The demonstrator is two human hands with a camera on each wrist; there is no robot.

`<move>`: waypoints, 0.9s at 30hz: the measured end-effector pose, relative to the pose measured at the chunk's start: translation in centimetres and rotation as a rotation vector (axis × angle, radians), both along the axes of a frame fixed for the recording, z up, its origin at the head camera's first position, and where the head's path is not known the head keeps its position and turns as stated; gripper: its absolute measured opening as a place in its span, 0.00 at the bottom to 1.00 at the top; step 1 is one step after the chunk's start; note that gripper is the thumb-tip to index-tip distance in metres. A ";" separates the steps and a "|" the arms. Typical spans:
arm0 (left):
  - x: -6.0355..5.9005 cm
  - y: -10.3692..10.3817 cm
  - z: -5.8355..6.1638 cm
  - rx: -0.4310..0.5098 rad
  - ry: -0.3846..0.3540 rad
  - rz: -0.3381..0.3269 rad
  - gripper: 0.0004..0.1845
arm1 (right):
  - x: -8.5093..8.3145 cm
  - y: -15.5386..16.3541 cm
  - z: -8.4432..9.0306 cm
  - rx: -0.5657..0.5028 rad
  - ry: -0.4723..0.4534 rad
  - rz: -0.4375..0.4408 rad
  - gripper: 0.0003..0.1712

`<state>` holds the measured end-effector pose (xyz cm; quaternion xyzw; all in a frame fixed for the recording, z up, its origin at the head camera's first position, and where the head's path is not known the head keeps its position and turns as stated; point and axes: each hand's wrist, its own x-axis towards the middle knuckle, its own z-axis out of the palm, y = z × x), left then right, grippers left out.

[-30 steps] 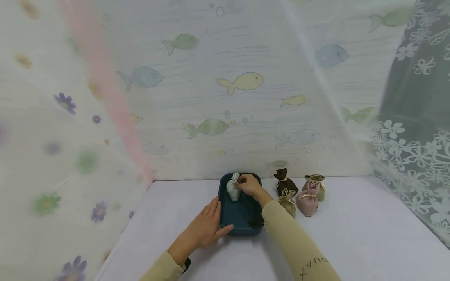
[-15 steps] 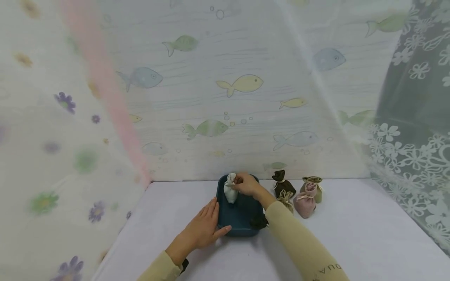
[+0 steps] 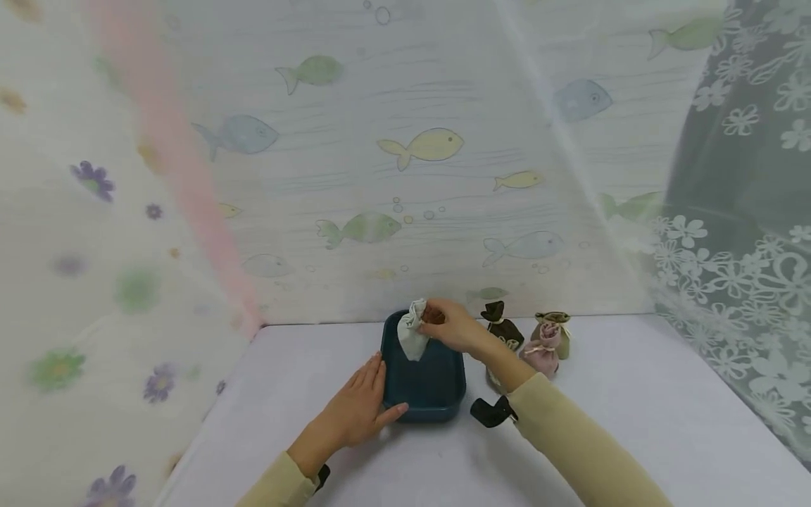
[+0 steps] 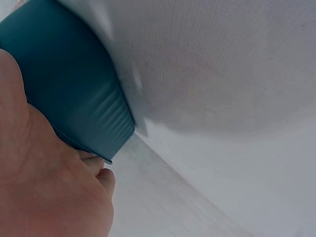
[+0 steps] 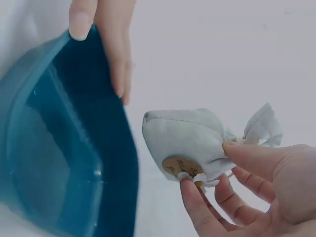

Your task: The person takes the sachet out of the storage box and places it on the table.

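A teal tray (image 3: 437, 394) (image 4: 69, 84) (image 5: 74, 163) sits on the white table. My left hand (image 3: 374, 394) (image 4: 44, 187) rests flat against its left wall, fingers straight and thumb along the front edge; its fingertips (image 5: 116, 54) show over the rim in the right wrist view. My right hand (image 3: 437, 320) (image 5: 232, 192) pinches the tied neck of a pale grey-blue pouch (image 3: 410, 336) (image 5: 187, 138). The pouch hangs above the tray's far end, clear of its floor.
Right of the tray stand a dark brown pouch (image 3: 500, 325), a pink pouch (image 3: 541, 353) and an olive pouch (image 3: 555, 325); a tan one is mostly hidden behind my right forearm. Fish-print and floral curtains close in the back and sides.
My right hand has lifted the pale pouch up off the tray floor and slightly back. The left hand stays against the tray.
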<state>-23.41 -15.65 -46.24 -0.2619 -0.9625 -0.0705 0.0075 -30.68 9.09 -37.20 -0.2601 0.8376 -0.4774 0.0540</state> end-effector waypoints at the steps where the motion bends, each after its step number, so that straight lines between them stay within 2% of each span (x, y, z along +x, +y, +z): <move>1: 0.0 -0.1 0.1 0.004 -0.005 0.000 0.54 | 0.5 0.4 0.2 -0.003 0.006 0.004 0.08; 6: -0.1 -0.2 0.1 -0.008 0.000 0.007 0.55 | 3.1 2.8 1.7 0.023 0.097 0.006 0.10; 11: -0.3 -0.2 -0.7 -0.007 0.020 0.005 0.56 | 5.8 6.2 2.4 0.036 0.088 -0.061 0.08; 17: -0.6 -0.2 -1.0 -0.008 0.027 0.003 0.55 | 8.3 9.9 1.8 0.094 0.149 -0.136 0.03; 23: -0.2 0.0 -0.4 0.010 0.002 -0.010 0.54 | 10.0 12.4 0.4 0.099 0.096 -0.131 0.03; 27: 0.0 0.0 -0.2 0.014 -0.006 -0.007 0.54 | 10.9 13.8 -0.7 0.136 0.105 -0.163 0.04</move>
